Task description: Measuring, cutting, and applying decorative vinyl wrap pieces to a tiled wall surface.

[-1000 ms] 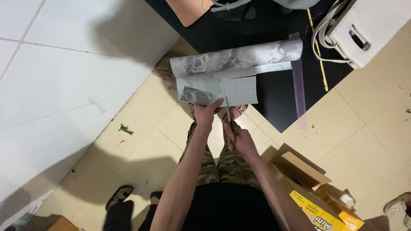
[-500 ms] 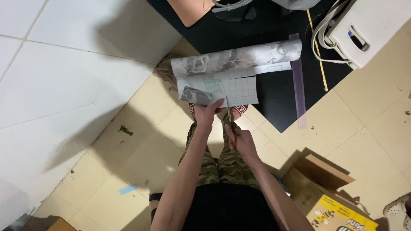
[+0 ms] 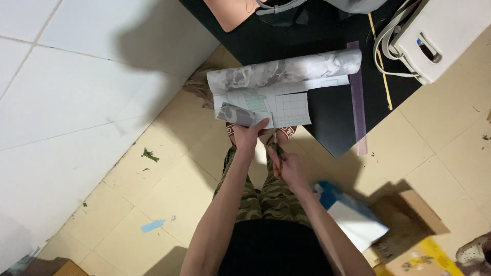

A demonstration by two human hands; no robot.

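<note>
Beige tiled floor, white wall

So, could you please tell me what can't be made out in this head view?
- Scissors: mostly hidden inside the right hand.
- Feet: covered by the gridded sheet and left hand.
- Cardboard box: cut off by the bottom edge.
- Grey roll's pattern: blurred.

A black counter carries a marbled roll with gridded backing, a purple strip and a white bag. Tan floor holds boxes and scraps.
</note>
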